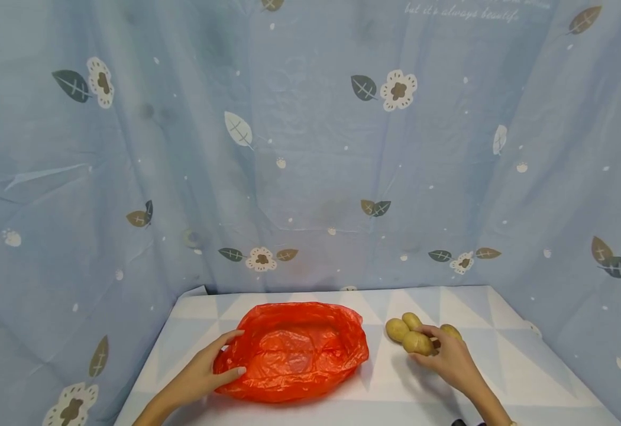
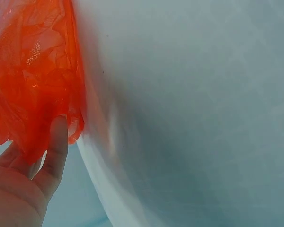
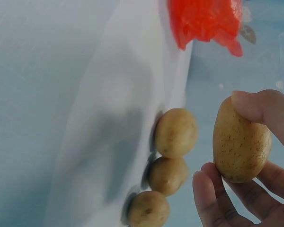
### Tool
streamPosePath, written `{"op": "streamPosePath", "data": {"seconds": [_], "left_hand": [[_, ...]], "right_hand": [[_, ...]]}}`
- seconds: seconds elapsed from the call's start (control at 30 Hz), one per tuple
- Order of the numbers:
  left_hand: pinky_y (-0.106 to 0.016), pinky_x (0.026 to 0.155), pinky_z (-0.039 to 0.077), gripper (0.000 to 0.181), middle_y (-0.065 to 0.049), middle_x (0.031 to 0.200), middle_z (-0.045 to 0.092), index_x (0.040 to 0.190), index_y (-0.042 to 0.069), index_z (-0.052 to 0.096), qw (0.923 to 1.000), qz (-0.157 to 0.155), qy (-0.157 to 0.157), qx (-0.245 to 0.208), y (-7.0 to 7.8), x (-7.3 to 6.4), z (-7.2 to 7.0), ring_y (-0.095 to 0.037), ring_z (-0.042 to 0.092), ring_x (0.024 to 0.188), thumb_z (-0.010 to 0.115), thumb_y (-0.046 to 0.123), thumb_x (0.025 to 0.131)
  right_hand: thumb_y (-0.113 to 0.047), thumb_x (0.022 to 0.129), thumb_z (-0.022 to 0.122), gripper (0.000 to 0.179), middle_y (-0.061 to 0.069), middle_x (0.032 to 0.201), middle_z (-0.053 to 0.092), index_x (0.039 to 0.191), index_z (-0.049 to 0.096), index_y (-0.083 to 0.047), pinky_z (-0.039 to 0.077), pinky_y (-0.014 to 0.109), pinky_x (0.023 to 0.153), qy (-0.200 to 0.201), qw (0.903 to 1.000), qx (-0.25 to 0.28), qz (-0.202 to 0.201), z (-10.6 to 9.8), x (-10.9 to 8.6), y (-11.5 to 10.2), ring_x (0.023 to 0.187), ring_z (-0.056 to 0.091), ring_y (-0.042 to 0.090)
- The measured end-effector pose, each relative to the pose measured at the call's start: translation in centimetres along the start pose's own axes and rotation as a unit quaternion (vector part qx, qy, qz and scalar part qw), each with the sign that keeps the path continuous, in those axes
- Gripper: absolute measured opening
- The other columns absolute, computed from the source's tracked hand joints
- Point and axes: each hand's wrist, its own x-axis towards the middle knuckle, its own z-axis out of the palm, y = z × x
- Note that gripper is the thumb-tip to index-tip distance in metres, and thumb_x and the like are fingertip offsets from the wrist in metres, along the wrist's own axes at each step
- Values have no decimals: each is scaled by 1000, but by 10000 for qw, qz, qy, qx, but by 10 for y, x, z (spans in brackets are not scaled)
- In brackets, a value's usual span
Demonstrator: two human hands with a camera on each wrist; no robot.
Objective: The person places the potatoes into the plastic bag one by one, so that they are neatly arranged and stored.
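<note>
A red plastic bag [image 1: 289,355], its mouth spread wide, sits on the table left of centre. My left hand [image 1: 204,368] grips the bag's left side, the thumb [image 2: 57,142] on one face of the plastic and the fingers partly hidden behind it. To the right, my right hand [image 1: 453,362] holds a yellow-brown potato [image 3: 241,142] between thumb and fingers, raised off the table. Three more potatoes lie close by: one at the left [image 1: 397,330], a smaller one behind [image 1: 411,320], and another partly covered by the hand [image 1: 451,331].
The table [image 1: 523,378] wears a pale cloth with blue and white triangles. A blue curtain [image 1: 310,177] with leaves and flowers hangs behind it and along both sides. Small dark objects [image 1: 458,422] show at the bottom edge near the right forearm.
</note>
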Motion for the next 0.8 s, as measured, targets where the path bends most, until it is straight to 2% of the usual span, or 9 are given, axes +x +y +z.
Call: {"op": "streamPosePath", "data": {"seconds": [0.17, 0.4, 0.67, 0.8], "left_hand": [[-59, 99, 52, 75, -15, 150, 49, 153, 21, 44, 10000, 59, 5, 71, 1, -1, 0, -37, 52, 130, 79, 41, 90], [-56, 97, 54, 74, -15, 148, 49, 153, 22, 44, 10000, 34, -35, -10, 0, -1, 1, -35, 53, 128, 79, 40, 90], [-58, 100, 52, 76, -14, 150, 49, 153, 20, 44, 10000, 81, 19, 5, 0, -2, 1, -36, 51, 131, 80, 40, 90], [-57, 99, 53, 78, -14, 151, 48, 154, 20, 44, 10000, 59, -15, -12, 1, -1, 2, -37, 51, 132, 82, 39, 88]], "right_hand": [[-32, 72, 95, 66, 10, 107, 62, 126, 70, -4, 56, 30, 74, -10, 9999, 48, 95, 0, -1, -7, 89, 68, 19], [-30, 72, 96, 64, 10, 115, 72, 124, 70, -2, 55, 26, 71, 197, 9996, -10, -192, 3, 2, -15, 84, 68, 16], [-29, 73, 95, 65, 11, 117, 72, 126, 69, -2, 54, 26, 68, 104, 9996, 218, -141, 9, 7, -24, 84, 64, 15], [-31, 72, 96, 65, 9, 111, 73, 125, 70, -3, 53, 25, 65, 104, 9996, 231, -110, 11, 9, -29, 82, 63, 14]]}}
